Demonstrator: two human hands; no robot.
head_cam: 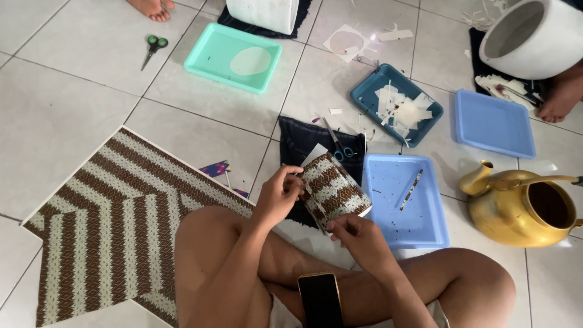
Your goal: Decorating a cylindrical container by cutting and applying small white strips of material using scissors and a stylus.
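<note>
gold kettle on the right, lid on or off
Off: the gold kettle stands upright on the tiled floor with its round top opening bare and dark inside; no lid shows on it.

Both hands (316,209) hold patterned mug (334,189).

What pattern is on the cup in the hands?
Brown and cream woven-looking zigzag bands on the cup, clearest in the head view.

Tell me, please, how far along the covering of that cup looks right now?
The cup already wears brown-and-cream patterned covering over most of its visible side. The left hand steadies it while the right hand works at its rim. A large patterned sheet lies uncut, and the white pot remains bare.
</note>
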